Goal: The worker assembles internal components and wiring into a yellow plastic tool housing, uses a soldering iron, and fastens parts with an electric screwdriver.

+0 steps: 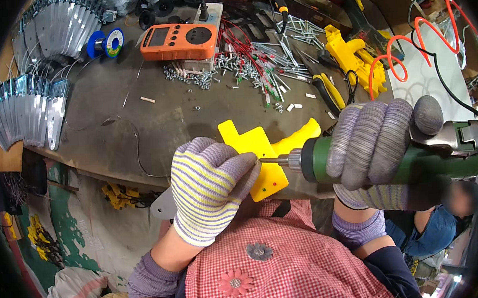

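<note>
My left hand (213, 178), in a striped knit glove, is closed on a yellow plastic housing (255, 142) over the near table edge. This housing has a curved handle (299, 136) and tiny red and green dots on its lower part. A grey flat plate (164, 205) pokes out beside my left wrist; whether it joins the housing is hidden. My right hand (377, 145), gloved too, wraps round a green power screwdriver (320, 162) lying level. Its bit (272, 160) points left and reaches my left fingertips, which hide its tip and any screw there.
An orange multimeter (179, 41) lies behind, near loose screws (239, 66) and red wires. Pliers (329, 94) and yellow housings (354, 58) sit at the right under a coiled orange hose (396, 63). Metal blades (26, 111) and a solder spool (105, 43) are left. Another person (433, 227) sits lower right.
</note>
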### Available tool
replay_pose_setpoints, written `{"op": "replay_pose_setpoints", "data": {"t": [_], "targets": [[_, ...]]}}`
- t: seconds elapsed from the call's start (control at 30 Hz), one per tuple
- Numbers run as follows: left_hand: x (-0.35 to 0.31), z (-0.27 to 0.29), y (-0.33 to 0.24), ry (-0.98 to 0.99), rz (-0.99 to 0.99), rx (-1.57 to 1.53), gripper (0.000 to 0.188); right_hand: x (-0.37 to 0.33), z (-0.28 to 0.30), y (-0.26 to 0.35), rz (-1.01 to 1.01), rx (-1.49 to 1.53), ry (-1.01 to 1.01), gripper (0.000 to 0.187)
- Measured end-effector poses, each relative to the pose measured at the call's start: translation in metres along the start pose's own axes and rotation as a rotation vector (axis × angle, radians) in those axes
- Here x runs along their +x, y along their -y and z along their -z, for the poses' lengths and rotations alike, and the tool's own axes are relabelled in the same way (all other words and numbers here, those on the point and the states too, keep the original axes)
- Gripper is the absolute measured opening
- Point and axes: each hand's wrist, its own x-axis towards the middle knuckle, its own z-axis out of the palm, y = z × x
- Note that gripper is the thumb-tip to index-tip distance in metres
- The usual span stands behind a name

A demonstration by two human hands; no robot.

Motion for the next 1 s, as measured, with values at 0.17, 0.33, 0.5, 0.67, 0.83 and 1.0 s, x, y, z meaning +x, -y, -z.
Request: {"op": "replay_pose_setpoints", "data": {"t": [0.17, 0.33, 0.5, 0.67, 0.83, 1.0], "targets": [[0.001, 0.000, 0.002, 0.036, 0.026, -0.027, 0.021, -0.003, -0.001, 0.008, -0.061, -0.016, -0.063, 0.081], [-0.001, -0.001, 0.000, 0.028, 0.036, -0.050, 0.023, -0.012, -0.008, 0.015, -0.124, -0.019, -0.143, 0.093], [-0.002, -0.002, -0.001, 0.002, 0.110, -0.235, 0.023, -0.006, -0.005, -0.001, -0.087, 0.034, -0.183, 0.087], [-0.006, 0.006, -0.001, 0.042, 0.150, -0.169, 0.045, -0.003, -0.006, -0.010, -0.013, 0.120, -0.231, 0.075], [-0.021, 0.035, 0.003, 0.262, 0.196, 0.164, 0.080, 0.009, -0.015, -0.007, -0.201, -0.149, -0.418, 0.076], [-0.031, 0.028, 0.005, 0.463, 0.209, 0.247, 0.096, 0.009, -0.026, -0.015, -0.339, -0.273, -0.483, 0.067]]}}
